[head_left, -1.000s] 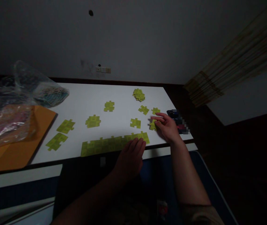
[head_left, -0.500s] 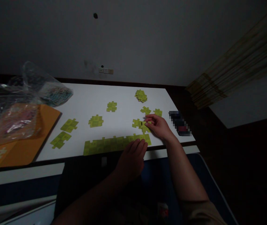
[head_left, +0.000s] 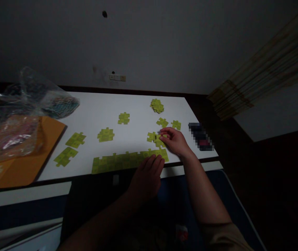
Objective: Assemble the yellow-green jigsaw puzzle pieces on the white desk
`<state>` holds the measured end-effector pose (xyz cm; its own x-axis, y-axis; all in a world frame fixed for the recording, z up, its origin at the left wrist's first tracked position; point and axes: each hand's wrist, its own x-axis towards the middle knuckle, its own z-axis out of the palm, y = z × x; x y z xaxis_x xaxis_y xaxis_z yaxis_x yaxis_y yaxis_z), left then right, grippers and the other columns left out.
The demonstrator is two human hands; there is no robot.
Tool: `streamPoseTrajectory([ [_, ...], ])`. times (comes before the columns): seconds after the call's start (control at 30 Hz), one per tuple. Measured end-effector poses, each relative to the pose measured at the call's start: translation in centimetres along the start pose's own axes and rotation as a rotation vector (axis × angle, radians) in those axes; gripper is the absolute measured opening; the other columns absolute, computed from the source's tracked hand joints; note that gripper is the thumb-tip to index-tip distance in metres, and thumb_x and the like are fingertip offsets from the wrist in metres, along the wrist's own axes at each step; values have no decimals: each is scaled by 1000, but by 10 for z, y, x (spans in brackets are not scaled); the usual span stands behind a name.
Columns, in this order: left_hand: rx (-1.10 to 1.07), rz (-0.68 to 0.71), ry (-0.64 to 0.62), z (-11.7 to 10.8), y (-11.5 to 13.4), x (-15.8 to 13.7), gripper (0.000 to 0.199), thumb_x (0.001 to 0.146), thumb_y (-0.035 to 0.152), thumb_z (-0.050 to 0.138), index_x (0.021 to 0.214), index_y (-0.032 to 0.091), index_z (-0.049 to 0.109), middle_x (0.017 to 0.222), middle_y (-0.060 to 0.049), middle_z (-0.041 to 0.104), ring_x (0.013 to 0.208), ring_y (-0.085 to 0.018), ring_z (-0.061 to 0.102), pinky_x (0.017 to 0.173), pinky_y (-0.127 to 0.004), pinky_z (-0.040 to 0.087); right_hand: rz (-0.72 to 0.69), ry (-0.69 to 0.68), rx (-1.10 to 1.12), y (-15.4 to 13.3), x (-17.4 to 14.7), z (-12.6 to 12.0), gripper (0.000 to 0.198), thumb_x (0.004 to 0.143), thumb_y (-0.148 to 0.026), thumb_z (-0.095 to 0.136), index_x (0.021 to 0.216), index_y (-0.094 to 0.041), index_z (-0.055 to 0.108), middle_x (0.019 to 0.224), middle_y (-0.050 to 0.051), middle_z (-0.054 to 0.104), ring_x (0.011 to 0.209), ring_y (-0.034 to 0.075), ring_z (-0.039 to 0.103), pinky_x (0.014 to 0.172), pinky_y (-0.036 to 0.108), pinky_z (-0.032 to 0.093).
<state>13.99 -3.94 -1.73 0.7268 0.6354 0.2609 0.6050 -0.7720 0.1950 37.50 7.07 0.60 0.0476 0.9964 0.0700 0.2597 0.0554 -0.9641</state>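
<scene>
A joined strip of yellow-green puzzle pieces (head_left: 117, 161) runs along the table's front edge. My left hand (head_left: 150, 172) lies over its right part, fingers stretched out and resting on it. Just above the strip's right end, my right hand (head_left: 173, 140) pinches a puzzle piece (head_left: 160, 141) between thumb and fingers. That piece partly overlaps another loose piece (head_left: 151, 136) on its left. Two more single pieces, one (head_left: 162, 122) behind the hand and one (head_left: 176, 124) to its right, lie flat. Farther back is a heaped pile of pieces (head_left: 157, 106).
On the white table (head_left: 91, 111) lie a lone piece (head_left: 124, 118) and small joined clusters (head_left: 106, 135), (head_left: 76, 139) to the left. An orange-brown folder (head_left: 49, 139) and clear plastic bags (head_left: 31, 104) cover the left end. A pixelated dark object (head_left: 201, 137) lies at the right edge.
My right hand has shifted slightly left with the pinched puzzle piece, which overlaps the loose piece a bit more. My left hand stays on the strip. The view has moved slightly.
</scene>
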Motion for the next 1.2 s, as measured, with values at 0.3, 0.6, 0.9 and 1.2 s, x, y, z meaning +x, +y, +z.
streamPoseTrajectory([
  [0.3, 5, -8, -6, 1, 1, 1, 67, 109, 34, 58, 173, 14, 49, 178, -13, 54, 166, -31, 44, 137, -48, 35, -20, -90, -64, 5, -4, 0, 33, 89, -40, 87, 119, -28, 81, 114, 6, 85, 97, 24, 79, 92, 44, 66],
  [0.6, -10, -13, -9, 5, 1, -2, 80, 106, 31, 61, 181, 16, 36, 179, -14, 52, 169, -31, 38, 137, -49, 35, -172, -91, -319, -5, -11, 1, 17, 101, -36, 78, 117, -32, 83, 117, 5, 84, 108, 28, 77, 103, 50, 61],
  [0.9, -3, -6, -1, 2, 1, 0, 71, 107, 31, 60, 174, 14, 46, 178, -14, 53, 167, -31, 43, 137, -49, 36, -255, -107, -385, -6, -3, -4, 20, 95, -30, 87, 114, -34, 85, 117, 6, 83, 116, 32, 75, 107, 55, 59],
  [1.2, -2, -25, -25, -14, 6, 7, 65, 108, 37, 62, 168, 13, 53, 174, -16, 57, 161, -33, 51, 135, -50, 39, -334, -228, -442, -15, 35, -4, 24, 101, -27, 77, 123, -32, 85, 126, 8, 83, 122, 31, 75, 114, 57, 56],
])
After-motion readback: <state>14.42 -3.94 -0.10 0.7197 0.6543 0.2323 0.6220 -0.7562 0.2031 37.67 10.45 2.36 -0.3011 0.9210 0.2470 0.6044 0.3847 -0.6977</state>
